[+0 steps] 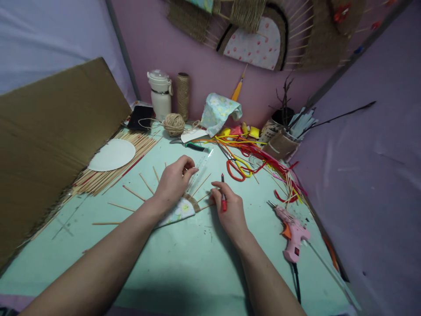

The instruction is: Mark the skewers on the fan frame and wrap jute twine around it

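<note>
A half-round fabric-covered piece (184, 210) with a brown rim lies on the table, and thin wooden sticks (133, 192) fan out from it. My left hand (174, 182) is closed at a clear ruler (201, 170), thumb and fingers pinched at its near side. The ruler points away from me across the fan. To the right, my right hand (230, 208) holds a red marker (224, 202) tucked between its fingers. Its thumb and fingertips are close to the end of a stick at the piece's right side; whether they touch it I cannot tell.
A pink glue gun (294, 235) lies at right. Scissors (238, 169), green-handled pliers (197, 147) and coloured pipe cleaners (263, 153) lie further back. A twine ball (173, 124) and white bottle (161, 96) stand behind. At left, a white oval (112, 154) rests on sticks beside cardboard (55, 131).
</note>
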### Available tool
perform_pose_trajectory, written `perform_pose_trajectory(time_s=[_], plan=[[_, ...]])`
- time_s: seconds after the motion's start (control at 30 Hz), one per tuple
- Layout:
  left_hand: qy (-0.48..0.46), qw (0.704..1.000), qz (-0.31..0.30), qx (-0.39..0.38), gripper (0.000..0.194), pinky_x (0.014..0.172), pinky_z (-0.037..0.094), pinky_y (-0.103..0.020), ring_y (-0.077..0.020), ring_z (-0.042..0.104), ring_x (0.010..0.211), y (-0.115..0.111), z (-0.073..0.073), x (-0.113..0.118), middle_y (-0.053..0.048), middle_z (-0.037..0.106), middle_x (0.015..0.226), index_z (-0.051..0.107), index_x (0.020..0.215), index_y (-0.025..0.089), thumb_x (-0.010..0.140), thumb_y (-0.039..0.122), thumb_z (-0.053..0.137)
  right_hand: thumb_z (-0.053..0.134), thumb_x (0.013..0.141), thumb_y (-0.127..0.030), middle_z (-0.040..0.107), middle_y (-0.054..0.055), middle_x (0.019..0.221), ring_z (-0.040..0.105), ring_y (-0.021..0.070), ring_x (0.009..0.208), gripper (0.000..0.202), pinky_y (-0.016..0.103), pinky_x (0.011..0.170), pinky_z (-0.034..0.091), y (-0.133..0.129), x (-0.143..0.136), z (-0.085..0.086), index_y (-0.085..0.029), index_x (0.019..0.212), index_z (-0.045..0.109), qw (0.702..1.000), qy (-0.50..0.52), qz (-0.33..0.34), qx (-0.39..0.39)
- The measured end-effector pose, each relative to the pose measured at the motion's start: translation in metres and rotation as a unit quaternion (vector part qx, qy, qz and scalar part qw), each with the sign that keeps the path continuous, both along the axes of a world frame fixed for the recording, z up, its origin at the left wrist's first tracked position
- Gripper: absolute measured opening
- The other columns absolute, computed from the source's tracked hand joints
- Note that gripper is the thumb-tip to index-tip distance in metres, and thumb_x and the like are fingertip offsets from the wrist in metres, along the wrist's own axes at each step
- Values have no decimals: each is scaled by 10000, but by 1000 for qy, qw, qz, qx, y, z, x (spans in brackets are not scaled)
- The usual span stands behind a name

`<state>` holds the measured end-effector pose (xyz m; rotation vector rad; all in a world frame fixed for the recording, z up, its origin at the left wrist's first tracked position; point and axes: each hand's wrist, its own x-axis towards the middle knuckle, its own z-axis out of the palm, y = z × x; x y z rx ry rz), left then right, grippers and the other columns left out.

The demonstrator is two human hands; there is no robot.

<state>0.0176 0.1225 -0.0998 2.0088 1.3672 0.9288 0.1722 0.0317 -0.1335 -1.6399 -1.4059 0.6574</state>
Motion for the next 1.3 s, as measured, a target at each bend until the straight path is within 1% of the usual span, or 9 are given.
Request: perform_pose_trajectory(time_s=[0.1,0.3,0.53,0.7,0.8,0.93,1.03,1.2,1.3], plan=[[-2,1000,-11,-18,81,648,393,-264,-148,557,696,0,-1,0,15,639,764,547,838,215,836,291,573,492,931,-287,694,31,880,638,187,814,177,294,745,450,0,-4,-4,-231,1039,619,997,-60,55,1],[63,992,-71,-78,59,702,393,-301,-190,584,801,2,-8,1,-15,661,844,563,870,224,841,263,529,483,924,-190,677,42,962,606,201,921,153,315,816,447,1,-9,-6,-227,1016,599,986,-78,142,35],[83,988,-97,-91,92,701,398,-299,-192,586,793,6,-15,0,-16,653,826,566,904,222,827,258,528,461,939,-210,663,41,904,602,193,844,138,306,764,445,0,-7,-7,-220,967,595,992,-79,75,70],[82,986,-114,-87,83,669,392,-282,-179,578,757,10,-23,0,2,636,771,565,892,225,818,243,531,463,937,-217,649,31,858,594,186,801,130,298,728,446,-1,-8,-8,-222,940,592,993,-78,64,65],[79,988,-111,-79,72,677,393,-280,-172,572,748,12,-26,0,5,627,763,558,884,223,817,233,535,498,916,-203,654,37,872,598,189,828,98,301,749,459,-2,-11,-7,-218,943,591,990,-69,90,88],[78,988,-108,-79,55,679,399,-277,-167,565,734,13,-28,-1,11,618,745,555,870,223,817,223,541,534,894,-165,681,42,896,606,183,858,118,296,780,470,-4,-15,-3,-213,975,605,973,-68,167,145],[84,988,-104,-80,60,676,400,-277,-166,562,728,13,-28,0,10,619,743,562,871,223,821,214,530,532,888,-143,690,47,879,610,177,827,144,291,753,469,-6,-17,-2,-203,987,618,961,-97,207,155],[88,988,-103,-79,80,666,401,-274,-166,563,722,12,-28,0,9,618,739,571,879,222,813,206,528,548,852,-123,690,61,866,617,187,803,171,308,743,474,-7,-18,-2,-192,984,632,952,-154,227,139],[77,988,-104,-83,81,664,407,-269,-162,568,723,13,-29,0,11,627,743,574,872,226,805,206,534,542,840,-111,688,62,885,621,191,823,191,314,753,483,-7,-18,-2,-202,988,623,956,-146,222,126]])
